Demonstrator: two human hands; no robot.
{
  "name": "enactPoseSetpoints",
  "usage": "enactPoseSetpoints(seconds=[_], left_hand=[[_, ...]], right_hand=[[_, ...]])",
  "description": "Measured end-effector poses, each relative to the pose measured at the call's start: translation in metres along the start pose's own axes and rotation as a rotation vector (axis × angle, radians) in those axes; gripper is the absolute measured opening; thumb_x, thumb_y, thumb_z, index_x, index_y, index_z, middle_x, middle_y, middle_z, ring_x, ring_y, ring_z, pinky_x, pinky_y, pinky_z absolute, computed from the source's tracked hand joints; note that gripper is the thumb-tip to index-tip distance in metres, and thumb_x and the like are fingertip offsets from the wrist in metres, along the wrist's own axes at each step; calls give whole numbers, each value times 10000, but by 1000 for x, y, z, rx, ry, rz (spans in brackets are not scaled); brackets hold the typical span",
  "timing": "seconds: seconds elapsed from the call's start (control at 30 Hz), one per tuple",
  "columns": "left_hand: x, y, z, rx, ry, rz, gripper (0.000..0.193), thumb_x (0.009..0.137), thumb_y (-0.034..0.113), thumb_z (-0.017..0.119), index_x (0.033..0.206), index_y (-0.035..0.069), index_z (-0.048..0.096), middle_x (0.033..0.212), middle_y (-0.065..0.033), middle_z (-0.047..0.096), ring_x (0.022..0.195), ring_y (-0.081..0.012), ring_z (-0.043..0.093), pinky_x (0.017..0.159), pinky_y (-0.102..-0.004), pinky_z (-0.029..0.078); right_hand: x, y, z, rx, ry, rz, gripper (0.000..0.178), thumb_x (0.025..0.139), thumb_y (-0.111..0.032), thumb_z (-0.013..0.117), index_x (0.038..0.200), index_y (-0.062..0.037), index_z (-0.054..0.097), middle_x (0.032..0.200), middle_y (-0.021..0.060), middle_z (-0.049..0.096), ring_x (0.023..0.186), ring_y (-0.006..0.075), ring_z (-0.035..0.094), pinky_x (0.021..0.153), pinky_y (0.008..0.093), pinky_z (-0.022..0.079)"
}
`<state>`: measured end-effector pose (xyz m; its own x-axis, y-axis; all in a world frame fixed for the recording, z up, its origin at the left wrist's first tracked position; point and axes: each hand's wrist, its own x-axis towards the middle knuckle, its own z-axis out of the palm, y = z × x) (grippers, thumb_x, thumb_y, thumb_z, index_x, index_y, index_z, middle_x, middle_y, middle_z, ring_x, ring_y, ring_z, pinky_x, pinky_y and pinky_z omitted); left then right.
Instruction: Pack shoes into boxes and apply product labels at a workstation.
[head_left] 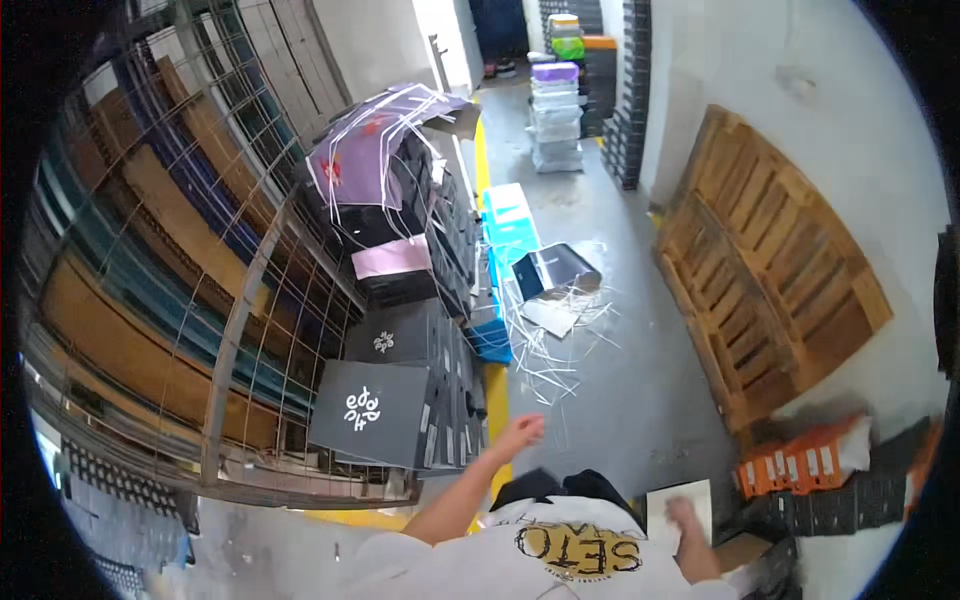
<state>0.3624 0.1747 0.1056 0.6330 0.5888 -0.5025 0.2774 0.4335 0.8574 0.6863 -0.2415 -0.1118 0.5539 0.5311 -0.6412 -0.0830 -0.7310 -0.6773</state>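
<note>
My left hand (521,432) is stretched out in front of me over the grey floor, beside the yellow line. Its fingers are curled in loosely, and nothing shows in them. Closest to it is the stack of dark grey shoeboxes (370,412) on the left, which it does not touch. Low on the right, my right hand (684,513) overlaps a pale flat rectangular board (663,497). Motion smears its fingers, so whether they grip the board is unclear.
Cut white straps (548,372) and torn packaging (565,268) litter the floor ahead. A purple sheet (365,160) drapes the piled boxes. A wooden pallet (765,270) leans right, above orange boxes (800,468). Wire mesh (240,320) encloses boards at left. Wrapped stacks (556,120) stand farther back.
</note>
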Motion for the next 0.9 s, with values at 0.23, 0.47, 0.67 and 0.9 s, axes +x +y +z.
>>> enactPoseSetpoints(seconds=[0.23,0.47,0.67,0.9], left_hand=[[79,73,-43,-390,421,-40,287,911,287,594,1127,100,573,961,-34,626,838,-140,612,706,-303,515],[245,146,-55,-511,541,-45,232,921,262,577,1082,95,586,933,-31,620,855,-144,598,746,-308,509],[356,171,-36,-123,546,-107,321,898,250,620,1152,57,585,997,-22,609,908,-122,561,783,-268,453],[450,111,-19,-276,973,-574,751,781,387,718,1327,-17,397,1188,-174,578,1108,-251,543,948,-327,406]], right_hand=[[193,-340,-53,-327,89,-490,273,836,-219,609,922,33,664,847,154,673,778,244,642,746,345,498],[282,-442,-16,-529,-278,-521,321,849,-255,601,1004,20,657,913,182,685,804,285,668,737,368,513],[375,-438,-90,-335,-119,-143,331,831,-272,631,995,12,670,833,139,680,732,210,638,695,325,505],[562,-500,-142,-265,-259,326,316,884,-335,627,942,-26,598,599,-28,473,486,138,450,443,295,403]])
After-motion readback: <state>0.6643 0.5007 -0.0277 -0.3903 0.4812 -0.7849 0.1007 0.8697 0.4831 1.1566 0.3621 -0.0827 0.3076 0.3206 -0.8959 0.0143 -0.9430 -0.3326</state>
